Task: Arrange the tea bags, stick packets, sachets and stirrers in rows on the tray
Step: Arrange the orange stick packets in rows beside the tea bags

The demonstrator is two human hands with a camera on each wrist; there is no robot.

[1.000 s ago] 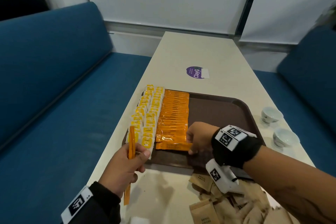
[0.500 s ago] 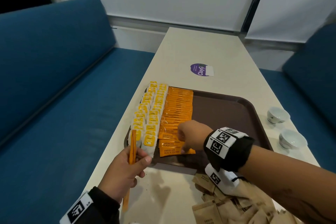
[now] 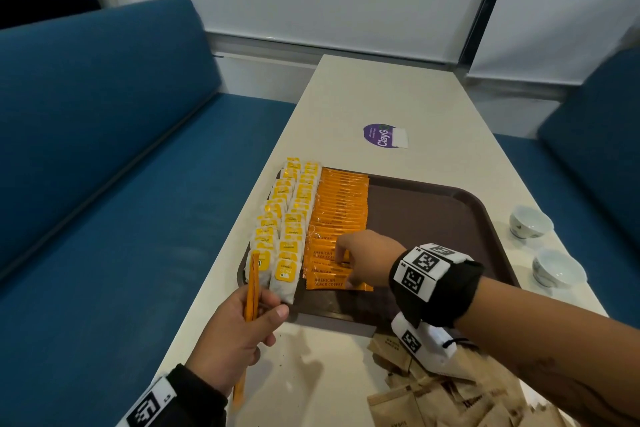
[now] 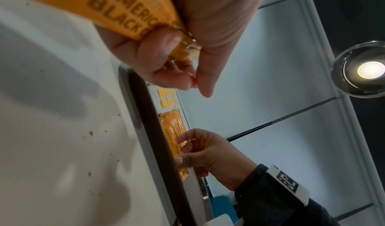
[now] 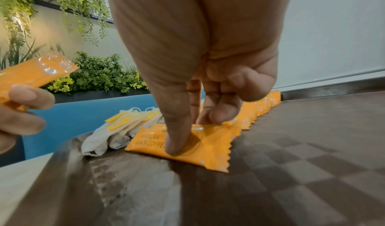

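**Last coffee stick squared into its row**

The nearest orange foil stick packet [image 3: 337, 282] now lies flat at the row's near end on our brown plastic tray [image 3: 433, 204], a moment ago still skewed. Our right hand [image 3: 367, 262] presses it, apparently fingertips only; our left hand [image 3: 239, 329] grips spare orange sticks [image 3: 252, 288] for the next places

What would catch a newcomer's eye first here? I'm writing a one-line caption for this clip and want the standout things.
The bright orange row of stick packets on the left part of the brown tray, beside two rows of yellow-tagged tea bags at its left edge. The right hand presses down the nearest packet, while the left hand grips more orange packets upright at the tray's near left corner.
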